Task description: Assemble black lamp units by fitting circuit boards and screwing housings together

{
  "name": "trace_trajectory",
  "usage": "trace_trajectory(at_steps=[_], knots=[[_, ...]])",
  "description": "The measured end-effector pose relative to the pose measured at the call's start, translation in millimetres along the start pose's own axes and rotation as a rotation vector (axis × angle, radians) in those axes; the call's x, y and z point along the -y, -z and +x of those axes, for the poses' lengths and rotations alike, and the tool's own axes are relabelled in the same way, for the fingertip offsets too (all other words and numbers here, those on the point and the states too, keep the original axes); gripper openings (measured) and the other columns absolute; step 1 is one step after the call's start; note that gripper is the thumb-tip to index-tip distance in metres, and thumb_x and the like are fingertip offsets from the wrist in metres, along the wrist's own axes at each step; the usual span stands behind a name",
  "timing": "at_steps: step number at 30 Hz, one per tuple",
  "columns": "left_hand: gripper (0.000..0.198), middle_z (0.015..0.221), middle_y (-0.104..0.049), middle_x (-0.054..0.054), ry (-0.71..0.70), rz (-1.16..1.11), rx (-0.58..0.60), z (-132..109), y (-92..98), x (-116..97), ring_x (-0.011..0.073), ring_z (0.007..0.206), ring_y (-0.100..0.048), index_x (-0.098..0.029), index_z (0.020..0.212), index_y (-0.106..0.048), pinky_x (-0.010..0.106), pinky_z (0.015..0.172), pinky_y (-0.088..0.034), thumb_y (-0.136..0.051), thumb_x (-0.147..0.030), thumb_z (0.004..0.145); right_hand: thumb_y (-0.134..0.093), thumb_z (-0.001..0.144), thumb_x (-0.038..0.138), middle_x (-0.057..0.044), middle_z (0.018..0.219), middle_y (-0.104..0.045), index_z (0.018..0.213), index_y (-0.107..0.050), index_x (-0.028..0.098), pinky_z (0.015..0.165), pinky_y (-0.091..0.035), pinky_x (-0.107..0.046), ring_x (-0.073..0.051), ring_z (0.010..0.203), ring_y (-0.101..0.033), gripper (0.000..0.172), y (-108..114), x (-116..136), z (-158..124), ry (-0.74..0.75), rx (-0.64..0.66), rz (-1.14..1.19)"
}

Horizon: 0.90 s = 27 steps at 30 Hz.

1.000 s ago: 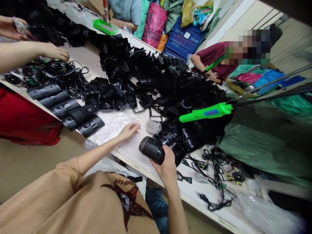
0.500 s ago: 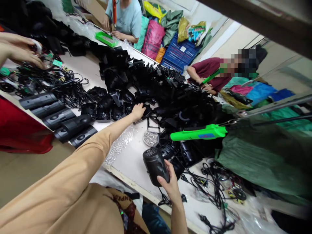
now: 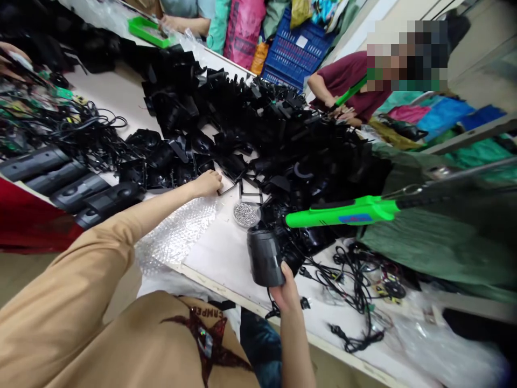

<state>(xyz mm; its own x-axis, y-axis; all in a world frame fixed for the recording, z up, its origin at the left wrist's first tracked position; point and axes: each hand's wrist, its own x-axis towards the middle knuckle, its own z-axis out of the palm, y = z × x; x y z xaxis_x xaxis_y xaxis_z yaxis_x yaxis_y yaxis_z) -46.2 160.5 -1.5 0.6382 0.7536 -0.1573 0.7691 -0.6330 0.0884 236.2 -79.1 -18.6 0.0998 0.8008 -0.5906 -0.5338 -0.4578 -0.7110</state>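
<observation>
The right forearm (image 3: 294, 350) comes straight up from the body, and the right hand (image 3: 286, 293) sits at about 1 o'clock, its grip closed around a black cylindrical housing (image 3: 264, 256) that stands nearly upright against the palm, thumb curled over its near side. The housing is just beside a dish of small metal parts (image 3: 244, 214) and the foot of a large heap of black plastic casings (image 3: 242, 118). The left arm, in a tan sleeve (image 3: 121, 237), stretches out across the tabletop (image 3: 214, 269) towards 12 o'clock. The left hand (image 3: 207, 184) lies palm down and open, its fingertips (image 3: 220, 182) on or just beside a flat black plastic frame (image 3: 226, 183). Bubble wrap (image 3: 177, 234) lies beneath that forearm. A row of finished-looking black housings (image 3: 68, 191) lines the table edge at 10 o'clock, a green-handled electric tool (image 3: 343, 212) lies at 2 o'clock, and tangled black cables (image 3: 355, 285) spread at 3 o'clock
</observation>
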Motion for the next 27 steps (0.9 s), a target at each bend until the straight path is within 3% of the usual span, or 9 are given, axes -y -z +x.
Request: trace_trajectory(at_steps=[4,11,14,16,18,20,24,27], knots=[[0.011,0.089,-0.063,0.004,-0.002,-0.149,-0.094,-5.2,12.1,6.7,0.0183,0.090,-0.056,-0.021,0.084,-0.066,0.031,0.090,-0.032,-0.060,-0.024,0.074,-0.072,0.059,0.050,-0.002,0.079,-0.072,0.080,-0.067,0.023,0.084,-0.049,-0.048,-0.025,0.081,-0.066,0.034,-2.3,1.5,-2.7,-0.004,0.026,-0.032],[0.012,0.069,-0.060,-0.002,0.106,-1.051,-0.296,-26.5,48.2,42.1,0.0105,0.062,-0.054,-0.017,0.078,-0.060,0.021,0.063,-0.039,-0.061,-0.029,0.073,-0.058,0.067,0.060,-0.006,0.078,-0.071,0.084,-0.063,0.022,0.077,-0.049,-0.055,-0.031,0.088,-0.065,0.042,-9.8,12.8,-11.3,-0.008,0.136,-0.172],[0.011,0.060,-0.058,-0.004,0.185,-1.057,-0.244,-30.1,53.0,47.5,0.0104,0.057,-0.053,-0.016,0.070,-0.062,0.021,0.060,-0.038,-0.069,-0.022,0.064,-0.060,0.065,0.061,-0.007,0.084,-0.071,0.084,-0.063,0.022,0.079,-0.049,-0.056,-0.031,0.091,-0.064,0.044,-13.2,13.8,-10.8,-0.028,0.114,-0.152],[0.012,0.056,-0.057,-0.005,0.177,-0.963,-0.174,-30.2,57.7,46.1,0.0111,0.058,-0.054,-0.017,0.064,-0.063,0.021,0.061,-0.037,-0.073,-0.017,0.057,-0.061,0.063,0.060,-0.007,0.086,-0.070,0.084,-0.063,0.022,0.079,-0.049,-0.055,-0.031,0.091,-0.064,0.044,-13.4,12.7,-10.0,-0.050,0.087,-0.136],[0.012,0.058,-0.058,-0.005,0.148,-0.968,-0.181,-30.5,66.0,44.0,0.0118,0.063,-0.055,-0.016,0.066,-0.064,0.021,0.065,-0.039,-0.072,-0.015,0.058,-0.064,0.061,0.059,-0.006,0.085,-0.070,0.085,-0.063,0.023,0.079,-0.050,-0.055,-0.030,0.087,-0.064,0.043,-11.1,10.6,-9.6,-0.066,0.052,-0.108],[0.011,0.067,-0.059,-0.004,0.146,-1.097,-0.308,-32.4,77.1,43.6,0.0113,0.069,-0.056,-0.014,0.076,-0.063,0.022,0.071,-0.040,-0.066,-0.015,0.065,-0.066,0.062,0.057,-0.004,0.086,-0.070,0.087,-0.063,0.024,0.080,-0.050,-0.054,-0.028,0.084,-0.065,0.041,-6.0,7.4,-9.1,-0.048,0.037,-0.094],[0.009,0.073,-0.055,-0.002,0.291,-1.326,-0.722,-43.9,99.4,47.2,0.0074,0.069,-0.054,-0.013,0.081,-0.056,0.022,0.073,-0.042,-0.054,-0.009,0.073,-0.063,0.067,0.055,-0.003,0.083,-0.069,0.087,-0.063,0.025,0.074,-0.053,-0.049,-0.026,0.080,-0.064,0.036,7.2,-2.3,-5.0,0.045,0.083,-0.187],[0.003,0.062,-0.043,-0.005,0.311,-1.356,-0.860,-60.7,107.3,39.0,0.0049,0.057,-0.048,-0.014,0.075,-0.052,0.020,0.066,-0.042,-0.051,-0.011,0.076,-0.069,0.062,0.050,-0.003,0.087,-0.069,0.086,-0.064,0.025,0.066,-0.055,-0.041,-0.024,0.078,-0.063,0.035,11.1,-9.1,-1.8,0.041,0.096,-0.217]])
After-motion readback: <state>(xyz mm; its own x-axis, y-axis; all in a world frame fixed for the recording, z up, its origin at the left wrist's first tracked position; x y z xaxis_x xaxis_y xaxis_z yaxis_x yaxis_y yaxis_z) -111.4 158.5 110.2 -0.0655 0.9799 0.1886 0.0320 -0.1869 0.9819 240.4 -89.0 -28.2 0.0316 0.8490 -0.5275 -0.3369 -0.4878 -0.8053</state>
